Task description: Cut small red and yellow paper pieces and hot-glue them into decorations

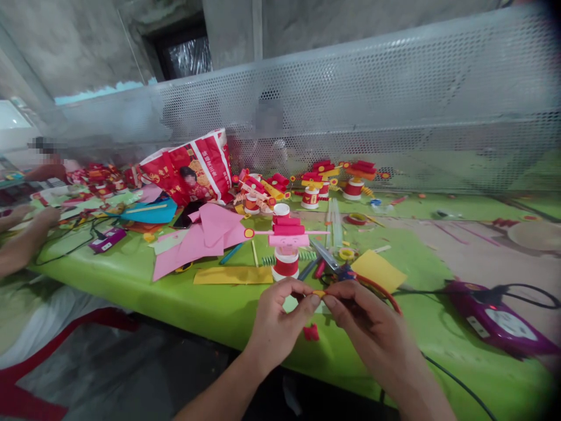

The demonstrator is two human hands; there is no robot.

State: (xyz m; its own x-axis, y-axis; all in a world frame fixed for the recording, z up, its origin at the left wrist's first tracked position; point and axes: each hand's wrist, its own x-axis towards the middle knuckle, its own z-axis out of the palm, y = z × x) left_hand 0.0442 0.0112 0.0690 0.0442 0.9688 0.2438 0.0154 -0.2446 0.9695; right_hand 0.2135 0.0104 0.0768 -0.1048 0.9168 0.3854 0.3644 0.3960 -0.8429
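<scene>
My left hand (280, 324) and my right hand (372, 318) meet over the front edge of the green table. Between their fingertips they pinch a small yellow-orange paper piece (319, 293), one end in each hand. Just behind stands a paper figure (287, 263) with a white and red cup-like body, a pink and red rolled-paper head and green coiled arms. A small red piece (311, 332) lies below my fingers. Scissors (325, 255) rest to the right of the figure. A yellow paper strip (232, 275) lies to its left.
Purple power strips (499, 321) (107, 240) with cables lie to both sides. Pink paper sheets (210, 231), a yellow sheet (379, 270) and a red bag (193, 166) are spread about. Several finished figures (311, 196) stand behind, before a perforated metal screen (372, 111). Another person's hands (41, 225) work at left.
</scene>
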